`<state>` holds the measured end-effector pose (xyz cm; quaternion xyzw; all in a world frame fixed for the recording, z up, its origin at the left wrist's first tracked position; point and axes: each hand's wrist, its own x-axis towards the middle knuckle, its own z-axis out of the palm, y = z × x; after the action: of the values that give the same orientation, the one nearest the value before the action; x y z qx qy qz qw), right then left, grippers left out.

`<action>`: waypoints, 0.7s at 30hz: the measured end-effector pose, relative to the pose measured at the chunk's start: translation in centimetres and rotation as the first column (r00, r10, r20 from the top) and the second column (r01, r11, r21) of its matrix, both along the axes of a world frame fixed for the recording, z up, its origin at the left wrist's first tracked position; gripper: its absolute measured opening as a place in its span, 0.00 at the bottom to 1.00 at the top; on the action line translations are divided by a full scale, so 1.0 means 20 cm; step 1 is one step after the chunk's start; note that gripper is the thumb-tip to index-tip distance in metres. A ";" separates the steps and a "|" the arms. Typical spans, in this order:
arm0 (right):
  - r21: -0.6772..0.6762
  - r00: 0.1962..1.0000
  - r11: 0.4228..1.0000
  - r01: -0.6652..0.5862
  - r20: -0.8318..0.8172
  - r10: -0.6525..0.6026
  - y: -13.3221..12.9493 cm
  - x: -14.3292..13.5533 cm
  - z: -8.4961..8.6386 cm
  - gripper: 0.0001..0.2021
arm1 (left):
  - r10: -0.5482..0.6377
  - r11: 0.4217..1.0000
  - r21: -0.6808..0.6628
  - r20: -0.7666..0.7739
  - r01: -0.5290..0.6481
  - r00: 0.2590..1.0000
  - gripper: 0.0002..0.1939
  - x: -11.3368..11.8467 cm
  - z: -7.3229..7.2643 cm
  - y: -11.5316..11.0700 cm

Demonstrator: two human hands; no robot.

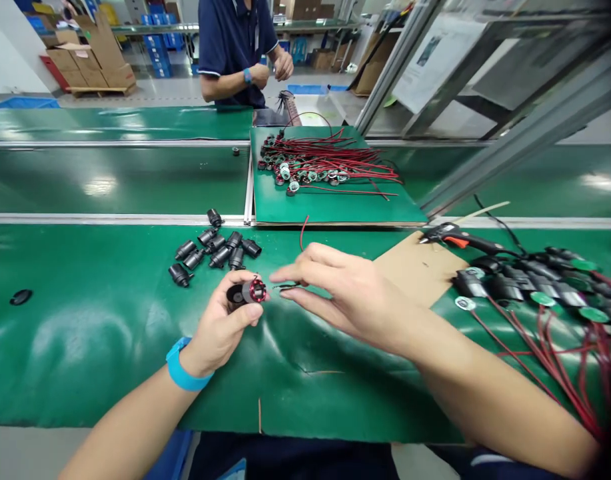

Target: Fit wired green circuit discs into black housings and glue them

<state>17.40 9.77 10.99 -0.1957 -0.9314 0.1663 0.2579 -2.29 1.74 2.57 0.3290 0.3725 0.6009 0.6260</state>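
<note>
- My left hand (pixel 224 330) is curled round a black cup (pixel 234 296) and a round part with a red ring (pixel 256 291). Thumb in front, fingers behind, cup and part side by side.
- Both held parts are above the near half of the green table (pixel 135 333), left of its middle.
- My right hand (pixel 342 287) pinches a thin dark wire (pixel 289 287) between thumb and fingers, index stretched out past it. Wire tip is just beside the ringed part, and I can't tell if the two connect.
- A red wire (pixel 304 232) sticks up behind my right knuckles, lower end hidden.
- Blue wristband (pixel 185 365) on my left wrist.
- Black housings (pixel 218 257) sit in a loose group beyond my left hand, toward the table's far edge.
- Black disc (pixel 21 297) lies alone near the left edge.
- Green board (pixel 330 212) at the far edge carries a heap of small motors (pixel 290 175), red leads running right.
- Cardboard sheet (pixel 410 270) right of my right hand, glue gun (pixel 460 239) at its far corner.
- Wired housings (pixel 540 283) piled along the right edge, blurry, red leads trailing toward the near right corner.
- Person in a dark shirt (pixel 235 50) stands across, both hands raised.
</note>
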 end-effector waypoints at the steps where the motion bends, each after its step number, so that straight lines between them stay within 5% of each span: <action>1: -0.067 0.999 0.997 0.025 -0.024 -0.027 -0.03 0.02 0.00 0.08 | 0.012 1.000 0.026 -0.034 -0.011 0.999 0.21 0.00 0.00 -0.01; 4: -0.368 0.986 0.924 0.103 -0.086 -0.144 -0.12 0.04 -0.03 0.04 | 0.063 0.987 0.159 -0.177 -0.034 0.982 0.16 0.02 -0.02 -0.05; 6: -0.662 0.967 0.746 0.068 -0.140 -0.212 -0.18 0.02 -0.08 0.07 | 0.110 0.956 0.293 -0.280 -0.024 0.954 0.15 0.02 -0.03 -0.06; 9: -0.926 0.926 0.356 -0.122 -0.235 -0.296 -0.24 -0.01 -0.18 0.17 | 0.204 0.856 0.516 -0.379 0.023 0.903 0.16 0.04 -0.04 -0.06; 10: -0.949 0.912 0.269 -0.167 -0.252 -0.324 -0.25 -0.02 -0.22 0.19 | 0.231 0.824 0.565 -0.399 0.040 0.888 0.16 0.04 -0.05 -0.06; 12: -0.958 0.886 0.215 -0.191 -0.263 -0.382 -0.27 -0.03 -0.27 0.20 | 0.255 0.789 0.609 -0.440 0.077 0.861 0.16 0.04 -0.05 -0.06; 14: -0.944 0.864 0.308 -0.122 -0.254 -0.436 -0.28 -0.01 -0.29 0.18 | 0.212 0.814 0.566 -0.498 0.130 0.841 0.15 0.05 -0.05 -0.06; 16: -0.865 0.851 0.500 0.041 -0.232 -0.471 -0.28 0.02 -0.29 0.13 | 0.090 0.874 0.448 -0.530 0.188 0.843 0.18 0.05 -0.05 -0.06; 19: -0.575 0.848 0.778 0.254 -0.254 -0.464 -0.28 0.08 -0.28 0.06 | -0.077 0.942 0.247 -0.493 0.225 0.867 0.24 0.06 -0.04 -0.07; 21: -0.394 0.861 0.875 0.283 -0.297 -0.412 -0.28 0.10 -0.28 0.04 | -0.097 0.961 0.179 -0.494 0.210 0.864 0.21 0.07 -0.04 -0.07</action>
<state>19.41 4.11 5.39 -0.3688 -0.7714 0.3069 0.4181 -0.85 0.36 1.77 0.5657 0.4179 0.4867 0.5181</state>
